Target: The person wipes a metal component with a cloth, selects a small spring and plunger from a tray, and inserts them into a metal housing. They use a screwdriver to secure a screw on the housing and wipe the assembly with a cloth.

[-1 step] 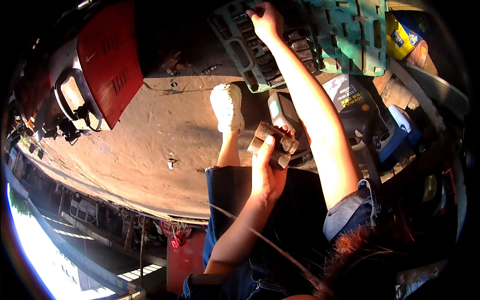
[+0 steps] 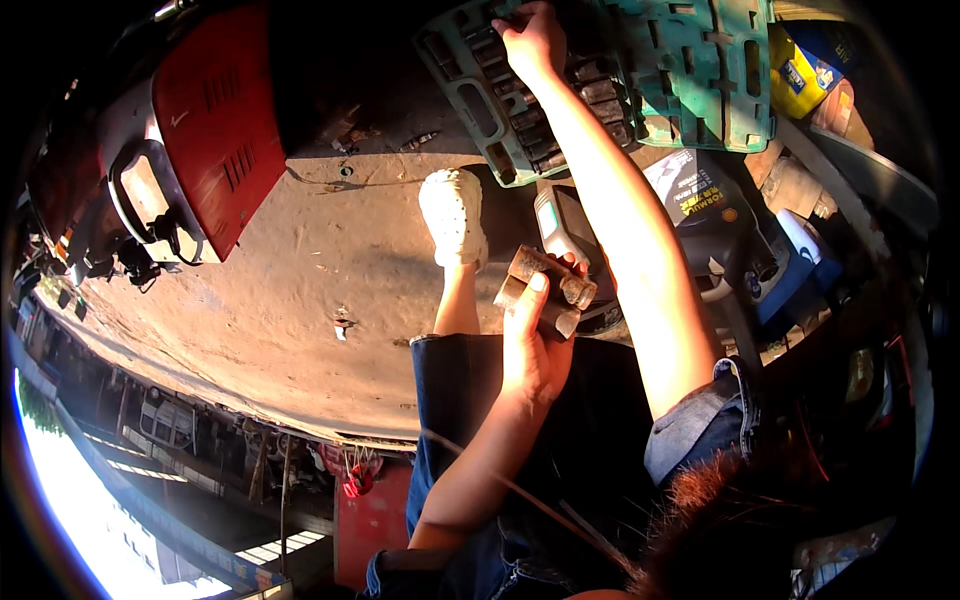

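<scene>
My left hand (image 2: 535, 355) grips a couple of large, rust-marked metal sockets (image 2: 545, 285) above my lap. My right hand (image 2: 533, 42) reaches up to an open green plastic socket case (image 2: 460, 80), its fingers closed at the upper row of dark sockets (image 2: 600, 90); whether they grip one is hidden. The case's other half (image 2: 700, 75) has many empty recesses. Below the case, a grey bottle (image 2: 560, 225) and a black container (image 2: 700, 195) stand beside my right forearm.
A red machine (image 2: 210, 130) stands at the left on the concrete floor (image 2: 350, 260), where small metal parts (image 2: 342, 328) lie. Yellow packaging (image 2: 795, 75) and a blue container (image 2: 795, 280) are at the right. My white shoe (image 2: 450, 210) is in the middle.
</scene>
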A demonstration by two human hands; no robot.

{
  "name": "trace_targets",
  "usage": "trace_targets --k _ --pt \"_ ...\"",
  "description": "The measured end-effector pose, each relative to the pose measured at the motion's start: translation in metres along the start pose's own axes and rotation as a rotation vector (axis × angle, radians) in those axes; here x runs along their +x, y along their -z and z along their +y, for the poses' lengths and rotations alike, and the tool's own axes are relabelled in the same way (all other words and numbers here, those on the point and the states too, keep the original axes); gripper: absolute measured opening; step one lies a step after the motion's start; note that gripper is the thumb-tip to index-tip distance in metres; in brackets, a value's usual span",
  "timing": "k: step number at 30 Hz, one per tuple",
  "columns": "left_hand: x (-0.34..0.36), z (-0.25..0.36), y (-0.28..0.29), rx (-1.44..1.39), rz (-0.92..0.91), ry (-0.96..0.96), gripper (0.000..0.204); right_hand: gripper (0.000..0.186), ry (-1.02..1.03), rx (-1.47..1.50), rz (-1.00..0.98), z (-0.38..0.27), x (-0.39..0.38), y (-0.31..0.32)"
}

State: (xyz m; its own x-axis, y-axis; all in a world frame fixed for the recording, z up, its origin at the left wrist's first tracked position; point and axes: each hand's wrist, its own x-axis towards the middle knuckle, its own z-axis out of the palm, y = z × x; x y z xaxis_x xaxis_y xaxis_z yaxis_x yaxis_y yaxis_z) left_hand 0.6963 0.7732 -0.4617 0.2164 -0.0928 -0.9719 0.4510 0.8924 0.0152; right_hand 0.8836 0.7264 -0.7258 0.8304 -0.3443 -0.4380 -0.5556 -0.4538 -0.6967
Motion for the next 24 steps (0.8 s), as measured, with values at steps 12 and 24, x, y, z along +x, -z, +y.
trace_targets --k 12,24 --pt "0.000 0.002 0.000 -0.021 -0.018 -0.056 0.039 0.026 0.460 -0.670 0.138 0.023 -0.030 0.006" --pt "0.006 -0.034 0.013 0.168 -0.016 -0.094 0.023 0.031 -0.312 0.613 -0.251 0.052 -0.165 0.131"
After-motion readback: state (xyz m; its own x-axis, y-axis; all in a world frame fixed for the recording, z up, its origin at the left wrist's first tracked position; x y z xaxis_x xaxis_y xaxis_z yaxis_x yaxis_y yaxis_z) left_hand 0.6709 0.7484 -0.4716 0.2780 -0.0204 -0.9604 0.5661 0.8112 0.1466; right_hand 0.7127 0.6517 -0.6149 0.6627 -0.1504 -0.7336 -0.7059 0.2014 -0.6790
